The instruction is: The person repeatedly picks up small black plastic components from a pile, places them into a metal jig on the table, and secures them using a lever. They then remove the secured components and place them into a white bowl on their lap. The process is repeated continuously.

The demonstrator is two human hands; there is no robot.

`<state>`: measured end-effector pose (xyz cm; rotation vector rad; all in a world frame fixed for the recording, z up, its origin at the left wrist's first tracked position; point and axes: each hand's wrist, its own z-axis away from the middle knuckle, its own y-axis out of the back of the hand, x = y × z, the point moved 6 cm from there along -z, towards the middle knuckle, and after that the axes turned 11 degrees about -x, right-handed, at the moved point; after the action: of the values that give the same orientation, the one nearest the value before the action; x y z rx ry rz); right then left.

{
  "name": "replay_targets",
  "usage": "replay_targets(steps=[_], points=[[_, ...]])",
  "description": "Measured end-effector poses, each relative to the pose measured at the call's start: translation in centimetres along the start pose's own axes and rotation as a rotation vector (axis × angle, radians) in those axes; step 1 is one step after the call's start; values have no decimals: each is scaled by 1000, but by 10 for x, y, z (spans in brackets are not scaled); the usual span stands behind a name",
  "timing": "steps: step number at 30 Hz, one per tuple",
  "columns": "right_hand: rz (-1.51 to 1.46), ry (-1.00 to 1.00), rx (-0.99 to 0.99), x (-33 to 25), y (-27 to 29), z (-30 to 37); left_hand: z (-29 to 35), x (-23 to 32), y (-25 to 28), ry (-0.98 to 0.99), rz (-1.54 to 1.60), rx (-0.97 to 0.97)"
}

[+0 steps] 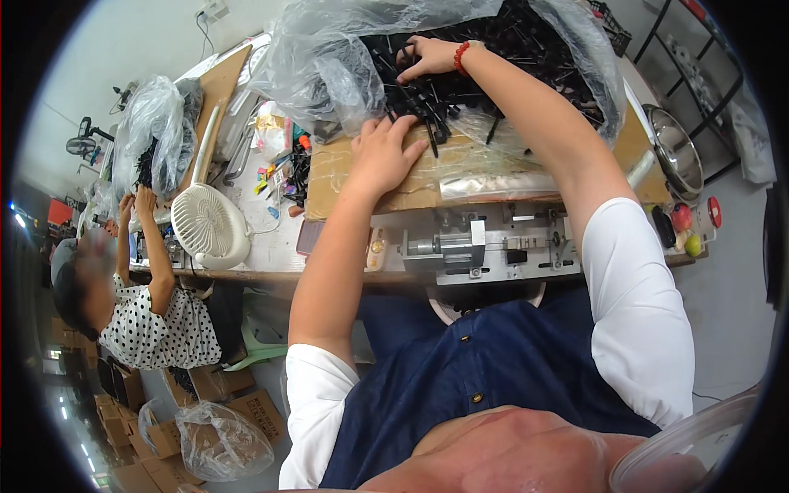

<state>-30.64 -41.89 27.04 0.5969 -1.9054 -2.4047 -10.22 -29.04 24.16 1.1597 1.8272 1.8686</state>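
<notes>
Many black parts (pixel 485 80), thin like sticks and some with thicker ends, lie in a loose heap in front of the hands, inside an open plastic bag (pixel 316 62). The bag is clear, wrinkled and soft. The right hand (pixel 429 59) reaches far forward over the heap, its arm slanting leftward; thumb and fingers are curved among the parts, but I cannot tell if they close on one. A bracelet (pixel 462 57) of red beads is on this wrist. The left hand (pixel 384 154) is apart from it, nearer to the body, palm down with fingers spread at the near edge of the heap. Under it is a brown cardboard (pixel 335 177). Nearer than both hands, a metal device (pixel 448 246) with square blocks sits on the desk (pixel 267 240). Left of the hands stands a white round fan (pixel 209 226); to the right is a shiny metal bowl (pixel 675 152).
</notes>
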Motion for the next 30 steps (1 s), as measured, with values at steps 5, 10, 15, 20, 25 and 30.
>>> replay_targets(steps=[5,10,15,20,25,30], points=[[85,107,52,0,-4,43,-3,7,7,56,-36,-58],[5,251,72,-9,-2,83,10,29,13,97,-176,106],[-42,276,81,10,-9,111,12,57,14,-47,-93,117],[-97,96,-46,17,8,156,5,74,10,-148,113,138],[-47,131,99,9,17,211,0,75,11,-204,169,236],[94,77,569,-1,17,297,26,79,17,-298,269,93]])
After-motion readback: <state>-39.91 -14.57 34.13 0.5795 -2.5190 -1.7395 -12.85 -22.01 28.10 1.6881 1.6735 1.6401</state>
